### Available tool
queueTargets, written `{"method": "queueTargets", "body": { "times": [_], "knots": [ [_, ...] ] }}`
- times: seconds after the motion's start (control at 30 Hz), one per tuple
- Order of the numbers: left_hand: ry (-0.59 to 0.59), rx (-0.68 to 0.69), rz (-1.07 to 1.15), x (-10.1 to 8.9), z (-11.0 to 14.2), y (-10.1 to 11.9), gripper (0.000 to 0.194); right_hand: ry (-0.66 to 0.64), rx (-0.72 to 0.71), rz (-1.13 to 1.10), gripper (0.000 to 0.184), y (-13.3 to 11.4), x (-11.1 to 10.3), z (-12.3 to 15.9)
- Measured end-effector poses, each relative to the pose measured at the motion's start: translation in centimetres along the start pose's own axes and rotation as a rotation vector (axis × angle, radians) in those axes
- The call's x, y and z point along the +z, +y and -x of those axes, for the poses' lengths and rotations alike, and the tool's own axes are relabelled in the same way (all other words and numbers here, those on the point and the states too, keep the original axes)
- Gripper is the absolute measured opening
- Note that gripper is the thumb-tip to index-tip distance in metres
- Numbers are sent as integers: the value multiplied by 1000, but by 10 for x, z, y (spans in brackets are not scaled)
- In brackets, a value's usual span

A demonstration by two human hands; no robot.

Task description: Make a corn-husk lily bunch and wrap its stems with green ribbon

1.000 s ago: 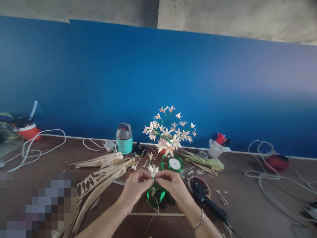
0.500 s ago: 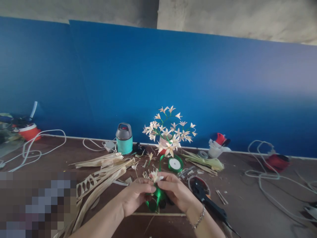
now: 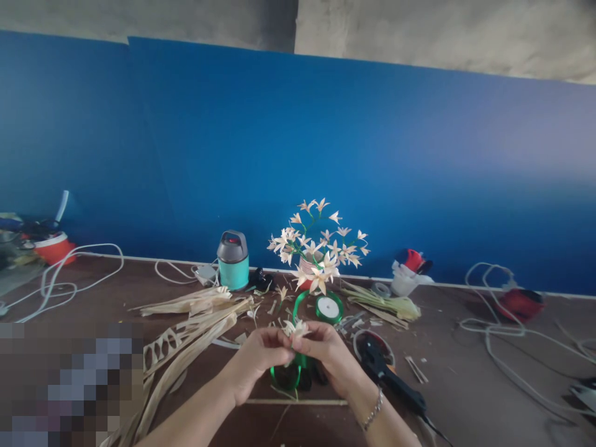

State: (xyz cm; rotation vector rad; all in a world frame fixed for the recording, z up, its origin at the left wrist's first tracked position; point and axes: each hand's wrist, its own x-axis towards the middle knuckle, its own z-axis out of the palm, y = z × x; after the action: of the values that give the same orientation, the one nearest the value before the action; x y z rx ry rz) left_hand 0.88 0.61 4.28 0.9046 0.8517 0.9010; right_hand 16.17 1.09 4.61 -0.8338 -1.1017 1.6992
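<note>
Between both hands is a small cream artificial flower (image 3: 293,327), its petals pointing up. My left hand (image 3: 261,360) pinches close under the bloom, thumb against fingers. From the other side, my right hand (image 3: 328,354), with a chain bracelet (image 3: 374,410) on the wrist, pinches the flower's base. Green ribbon (image 3: 298,303) arches up behind the flower beside a green ribbon roll (image 3: 328,307), and more green shows below the fingers. The stem is mostly hidden by the fingers. Farther back, a bunch of similar flowers (image 3: 321,248) stands in a striped pot (image 3: 307,266).
Dried husks (image 3: 195,323) lie left, partly under a blurred patch. A black glue gun (image 3: 395,382) rests across a round dish (image 3: 392,355) on the right. Behind are a turquoise container (image 3: 234,273), green-yellow husks (image 3: 395,305) and a white cup (image 3: 404,279). White cables (image 3: 488,335) trail at the right.
The flower and both hands shift slightly, with the fingers readjusting around its base. The green ribbon behind now bows out into a wider arch to the left of the roll.
</note>
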Motion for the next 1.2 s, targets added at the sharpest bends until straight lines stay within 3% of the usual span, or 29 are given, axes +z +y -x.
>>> {"method": "queueTargets", "body": {
  "times": [0.43, 0.73, 1.03, 1.2],
  "knots": [
    [180, 159, -519, 3, 2, 1, 14, 151, 18, 95, 25, 2, 3, 0],
    [188, 219, -537, 3, 1, -1, 18, 177, 3, 98, 25, 5, 7, -1],
    [285, 370, -606, 7, 2, -3, 16, 213, -31, 180, 26, 6, 14, 0],
    [262, 333, -502, 5, 1, -2, 16, 171, -57, 254, 24, 5, 8, 0]
  ]
}}
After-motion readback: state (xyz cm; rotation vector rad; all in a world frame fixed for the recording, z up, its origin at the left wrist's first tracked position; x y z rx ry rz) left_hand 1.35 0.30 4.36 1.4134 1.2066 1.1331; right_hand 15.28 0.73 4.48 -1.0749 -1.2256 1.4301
